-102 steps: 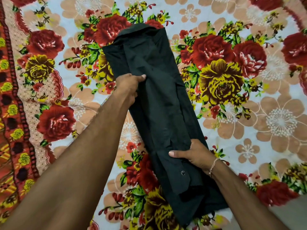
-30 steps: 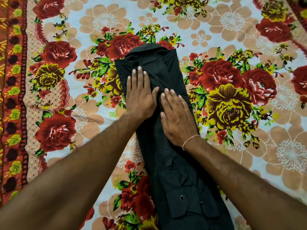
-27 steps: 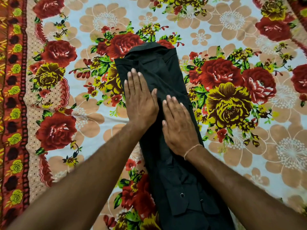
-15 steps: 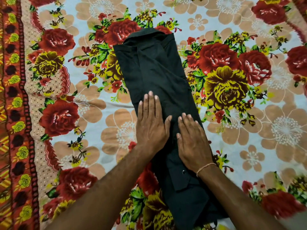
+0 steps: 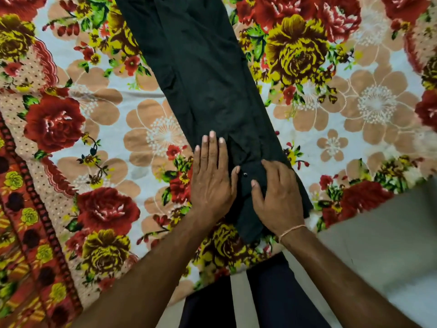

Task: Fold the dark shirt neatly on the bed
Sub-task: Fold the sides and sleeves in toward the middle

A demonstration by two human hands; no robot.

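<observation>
Both hands have slid down the long folded shirt (image 5: 203, 74) on the bed (image 5: 123, 143) to its near end. Left hand (image 5: 212, 183) lies flat; right hand (image 5: 279, 200) curls, gripping the hem, likely ready to fold it upward.

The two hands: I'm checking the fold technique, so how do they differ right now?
The left hand lies flat with fingers straight; the right hand has fingers curled into the cloth. The right wrist wears a thread band; the left is bare. Both rest on the shirt near its lower end.
</observation>
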